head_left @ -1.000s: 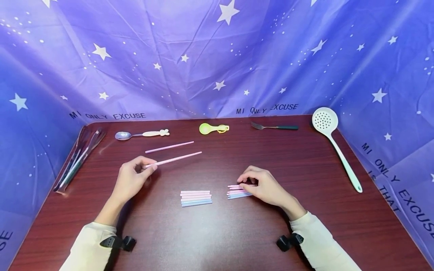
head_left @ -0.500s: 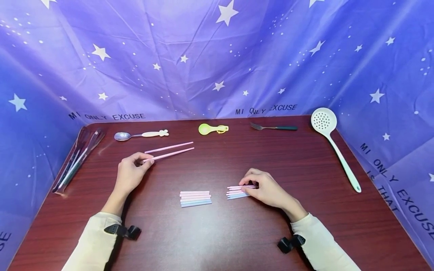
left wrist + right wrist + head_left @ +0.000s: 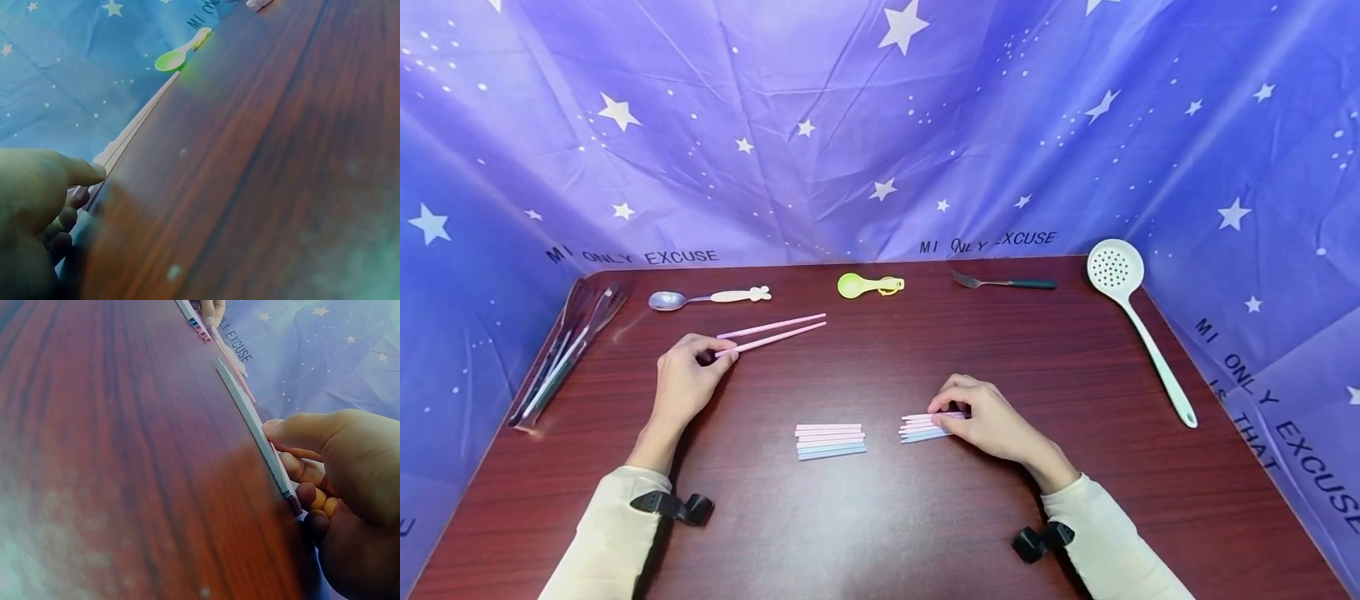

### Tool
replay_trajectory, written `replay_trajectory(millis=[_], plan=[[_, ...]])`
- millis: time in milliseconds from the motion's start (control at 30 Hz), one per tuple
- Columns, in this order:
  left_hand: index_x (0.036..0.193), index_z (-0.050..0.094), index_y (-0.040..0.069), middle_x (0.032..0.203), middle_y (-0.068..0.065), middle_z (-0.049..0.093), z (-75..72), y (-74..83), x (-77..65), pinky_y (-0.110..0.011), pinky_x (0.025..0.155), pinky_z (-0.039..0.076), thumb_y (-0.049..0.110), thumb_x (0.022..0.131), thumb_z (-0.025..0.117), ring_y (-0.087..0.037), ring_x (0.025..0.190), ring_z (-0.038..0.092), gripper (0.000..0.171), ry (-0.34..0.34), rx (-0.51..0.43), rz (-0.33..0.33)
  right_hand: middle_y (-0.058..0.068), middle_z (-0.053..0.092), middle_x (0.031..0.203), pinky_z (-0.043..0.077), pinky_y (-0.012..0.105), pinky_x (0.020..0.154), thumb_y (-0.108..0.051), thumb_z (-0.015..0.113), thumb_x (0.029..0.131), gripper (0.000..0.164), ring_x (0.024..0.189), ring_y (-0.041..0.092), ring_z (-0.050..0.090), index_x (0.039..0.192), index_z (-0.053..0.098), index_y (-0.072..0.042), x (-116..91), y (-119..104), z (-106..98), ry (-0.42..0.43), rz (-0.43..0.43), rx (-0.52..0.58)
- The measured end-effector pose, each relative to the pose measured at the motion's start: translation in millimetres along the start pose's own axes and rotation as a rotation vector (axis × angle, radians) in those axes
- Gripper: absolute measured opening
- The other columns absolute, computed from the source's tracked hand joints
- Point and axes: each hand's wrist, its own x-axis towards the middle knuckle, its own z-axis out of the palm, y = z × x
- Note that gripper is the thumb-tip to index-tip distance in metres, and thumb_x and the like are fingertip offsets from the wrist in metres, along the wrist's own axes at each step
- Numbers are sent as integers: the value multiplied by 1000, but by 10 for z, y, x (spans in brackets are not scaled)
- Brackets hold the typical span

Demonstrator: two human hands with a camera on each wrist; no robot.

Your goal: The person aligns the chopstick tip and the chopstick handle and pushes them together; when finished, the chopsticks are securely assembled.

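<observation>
In the head view my left hand (image 3: 688, 379) pinches the near end of a pink chopstick (image 3: 778, 337) between thumb and fingers. A second pink chopstick (image 3: 775, 324) lies just beyond it, the two converging toward their far tips. My right hand (image 3: 985, 417) has thumb and index finger around the topmost pink stick (image 3: 913, 417) of the right-hand group. Below that stick are more pink sticks and blue sticks (image 3: 917, 437), partly hidden by the hand. Left of them lies another row of short pink and blue sticks (image 3: 830, 440).
Along the back lie a spoon (image 3: 707, 297) with a pale handle, green measuring spoons (image 3: 871, 286) and a fork (image 3: 1003, 282). A pale skimmer (image 3: 1138, 329) lies at the right. At the left edge is a clear pouch (image 3: 568, 358) with utensils inside.
My left hand has moved the pinched chopstick away from me and slightly left, closer alongside the other pink chopstick. The right hand has stayed at its group, with almost no movement.
</observation>
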Motion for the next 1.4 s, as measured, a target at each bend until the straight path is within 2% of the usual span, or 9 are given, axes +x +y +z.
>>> replay_trajectory(millis=[233,300,633,933,1167,1400], plan=[[93,82,7,82,-13,68,15,-34,44,-33,71,33,9,84,82,5,66,43,10,3,22,-4,-10,67,91,45,21,70,-6,80,87,15,81,5,56,94,78,-20,-2,11,9,5,-7,8],[94,82,6,82,-14,67,19,-45,52,-34,72,33,9,84,82,7,66,41,10,1,21,-8,-10,67,91,45,21,70,-6,79,87,16,81,5,56,94,78,-20,-4,19,12,5,-7,10],[95,82,7,83,-15,67,37,-59,93,-35,72,32,10,83,83,0,66,41,12,2,19,-21,-10,67,92,45,22,70,-6,80,87,16,82,5,56,94,78,-20,1,10,7,5,-3,20],[94,83,7,87,-17,71,45,-54,111,-35,73,33,9,83,84,-16,72,50,12,16,4,1,-10,67,92,45,22,70,-7,79,88,15,81,6,56,94,78,-20,-2,20,6,9,-9,24],[93,83,7,88,-16,73,40,-56,116,-35,74,33,8,83,84,-15,73,51,10,20,1,5,-9,68,92,45,22,70,-7,79,88,15,81,6,56,95,78,-20,5,6,3,4,-8,17],[94,83,6,88,-17,72,44,-84,127,-36,74,33,10,83,84,-18,73,52,11,19,2,-3,-8,68,91,45,22,69,-6,79,88,15,80,8,56,94,78,-20,3,2,8,-1,5,36]])
